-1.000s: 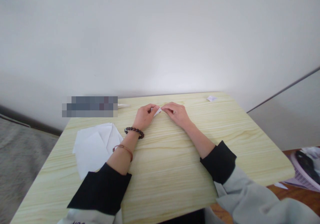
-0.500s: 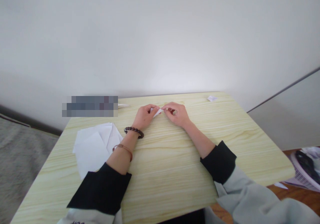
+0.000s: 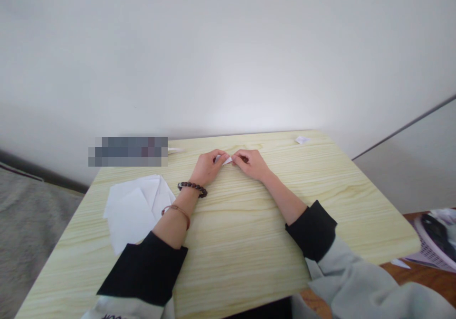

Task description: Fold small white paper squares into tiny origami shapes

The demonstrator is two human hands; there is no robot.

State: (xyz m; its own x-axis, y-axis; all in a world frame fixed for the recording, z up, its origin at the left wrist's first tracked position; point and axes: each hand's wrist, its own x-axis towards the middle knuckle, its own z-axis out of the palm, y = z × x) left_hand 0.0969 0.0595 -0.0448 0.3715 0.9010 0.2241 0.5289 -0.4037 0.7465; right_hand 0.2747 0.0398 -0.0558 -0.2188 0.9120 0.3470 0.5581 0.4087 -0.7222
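Both my hands meet near the far middle of a pale wooden table (image 3: pixel 249 243). Between them is a small folded piece of white paper (image 3: pixel 226 160), only a sliver of it visible. My left hand (image 3: pixel 208 167) has its fingers curled and pinches the paper's left end; a dark bead bracelet and a thin red cord sit on that wrist. My right hand (image 3: pixel 251 164) is closed too and pinches the paper's right end. Most of the paper is hidden by my fingers.
A loose stack of white paper sheets (image 3: pixel 137 207) lies on the table at the left. A small folded white paper (image 3: pixel 301 140) rests at the far right corner. Another white scrap (image 3: pixel 174 150) lies at the far edge. A lilac basket (image 3: pixel 436 243) stands on the floor at right.
My two hands have drawn closer together over the small paper, and the right hand's fingers have curled in more tightly. Less of the paper shows than before.
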